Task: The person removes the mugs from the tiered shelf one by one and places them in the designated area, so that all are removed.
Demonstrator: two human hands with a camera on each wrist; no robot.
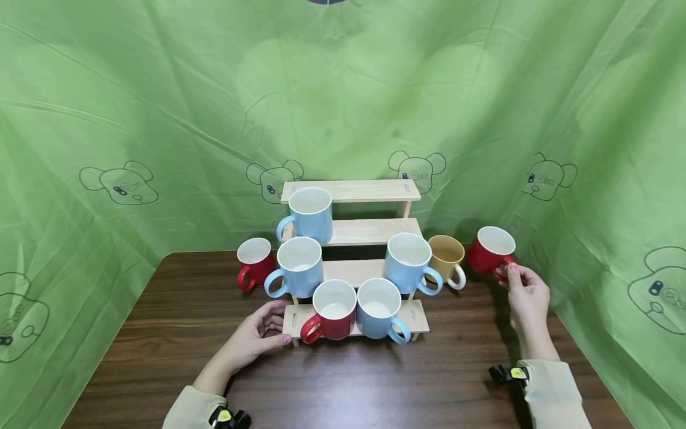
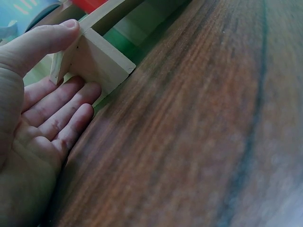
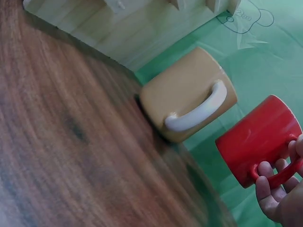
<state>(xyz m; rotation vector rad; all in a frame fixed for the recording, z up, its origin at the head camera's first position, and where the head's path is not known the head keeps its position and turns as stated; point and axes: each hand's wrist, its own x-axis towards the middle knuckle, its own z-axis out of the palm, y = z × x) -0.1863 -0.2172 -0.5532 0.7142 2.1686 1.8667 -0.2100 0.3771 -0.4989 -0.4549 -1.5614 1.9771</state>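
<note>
At the right, my right hand (image 1: 527, 298) pinches the handle of a red mug (image 1: 484, 257); in the right wrist view, fingers (image 3: 266, 191) curl round that handle and the red mug (image 3: 258, 142) shows against green cloth. My left hand (image 1: 252, 339) holds the lower left end of a stepped wooden rack (image 1: 351, 232). Its thumb (image 2: 54, 38) lies on the front corner of the rack (image 2: 94, 61) in the left wrist view, with the fingers at its side. On the bottom step are a red mug (image 1: 343, 322) and a blue mug (image 1: 372, 319) side by side.
Blue mugs stand higher on the rack at left (image 1: 316, 226), (image 1: 302, 277) and right (image 1: 402, 274). Another red mug (image 1: 262, 268) stands left of the rack, a tan mug (image 1: 445, 253) right of it. Green cloth (image 1: 343, 89) hangs behind the table (image 1: 343, 393).
</note>
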